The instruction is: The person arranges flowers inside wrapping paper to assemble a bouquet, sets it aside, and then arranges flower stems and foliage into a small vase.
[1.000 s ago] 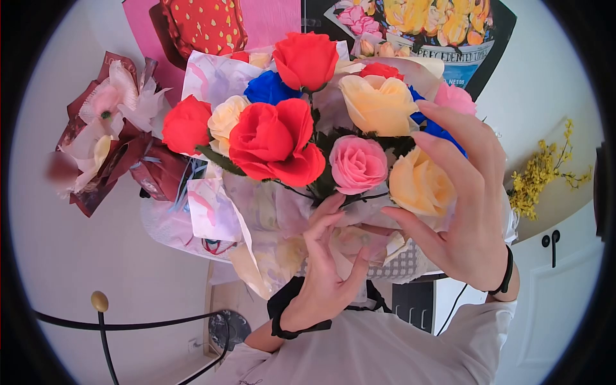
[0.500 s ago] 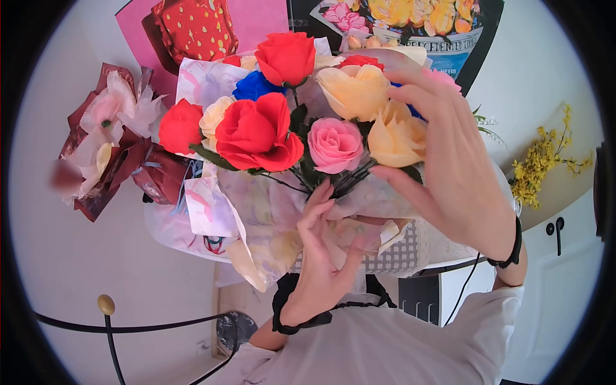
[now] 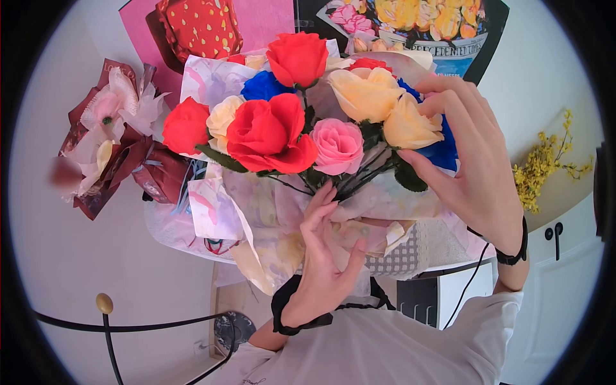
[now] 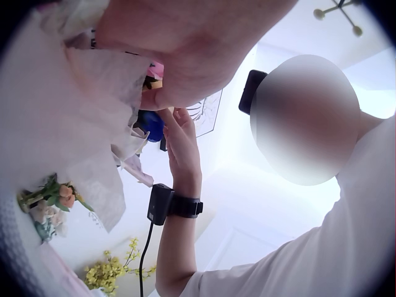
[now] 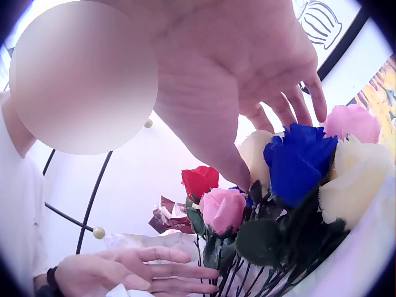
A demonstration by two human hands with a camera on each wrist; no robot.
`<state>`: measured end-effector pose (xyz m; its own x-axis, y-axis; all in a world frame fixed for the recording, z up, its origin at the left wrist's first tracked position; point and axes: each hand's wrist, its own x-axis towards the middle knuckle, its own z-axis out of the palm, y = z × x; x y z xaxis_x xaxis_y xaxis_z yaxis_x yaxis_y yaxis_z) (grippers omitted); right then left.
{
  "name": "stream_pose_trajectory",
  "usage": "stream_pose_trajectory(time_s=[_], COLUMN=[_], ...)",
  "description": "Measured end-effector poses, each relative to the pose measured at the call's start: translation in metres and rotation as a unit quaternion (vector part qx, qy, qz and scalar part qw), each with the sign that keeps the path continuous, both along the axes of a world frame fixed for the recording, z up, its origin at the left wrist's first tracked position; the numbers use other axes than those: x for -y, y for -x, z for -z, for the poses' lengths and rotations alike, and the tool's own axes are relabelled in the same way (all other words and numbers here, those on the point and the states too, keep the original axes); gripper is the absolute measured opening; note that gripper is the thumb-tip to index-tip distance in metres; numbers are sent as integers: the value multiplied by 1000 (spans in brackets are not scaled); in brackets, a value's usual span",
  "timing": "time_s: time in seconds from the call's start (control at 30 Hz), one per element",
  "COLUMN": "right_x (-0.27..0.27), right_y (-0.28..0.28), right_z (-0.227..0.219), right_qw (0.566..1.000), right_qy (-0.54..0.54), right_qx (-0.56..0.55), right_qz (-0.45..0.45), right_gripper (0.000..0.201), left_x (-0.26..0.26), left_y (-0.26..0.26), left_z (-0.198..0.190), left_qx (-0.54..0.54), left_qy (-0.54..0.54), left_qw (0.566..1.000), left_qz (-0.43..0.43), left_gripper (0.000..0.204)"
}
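Note:
A bouquet of large roses in pale wrapping paper [image 3: 260,196] fills the middle of the head view. My left hand [image 3: 324,247] is held upright in front, straight fingertips at the dark green stems [image 3: 359,178]. From the right wrist view, that left hand [image 5: 136,272] lies flat beside the stems. Around the lower cream rose [image 3: 412,123] at the right curl the fingers of my right hand [image 3: 478,160], thumb at its base. A blue rose [image 3: 443,151] partly hides behind it. Left of it are a pink rose [image 3: 337,146] and an open red rose [image 3: 269,135].
A burgundy-wrapped bouquet [image 3: 151,173] lies at the left. Yellow flowers [image 3: 545,170] stand at the right. Two pictures, one pink [image 3: 138,13] and one black-edged [image 3: 494,38], rise behind. A grey checked cloth [image 3: 401,253] covers the near table; a black cable [image 3: 471,282] hangs down.
My right hand closed in around the lower cream rose, which moved up, then outward to the right, beside the other cream rose. The left hand stayed by the stems.

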<state>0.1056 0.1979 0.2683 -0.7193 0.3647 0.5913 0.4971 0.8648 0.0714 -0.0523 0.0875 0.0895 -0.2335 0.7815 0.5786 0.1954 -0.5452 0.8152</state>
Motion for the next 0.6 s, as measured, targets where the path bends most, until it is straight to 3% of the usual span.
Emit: stream_pose_trajectory(time_s=[0.43, 0.6], right_x=[-3, 3], right_y=[-2, -5], right_z=[5, 8], right_qw=[995, 999], right_qy=[-93, 38], right_qx=[30, -4], right_qz=[-20, -18], right_gripper=[40, 32], left_x=[-1, -2], left_y=[-3, -3], left_z=[2, 4], left_qx=[-9, -18], left_qy=[2, 3], left_qw=[1000, 1000], left_qz=[-11, -22], left_gripper=[66, 66])
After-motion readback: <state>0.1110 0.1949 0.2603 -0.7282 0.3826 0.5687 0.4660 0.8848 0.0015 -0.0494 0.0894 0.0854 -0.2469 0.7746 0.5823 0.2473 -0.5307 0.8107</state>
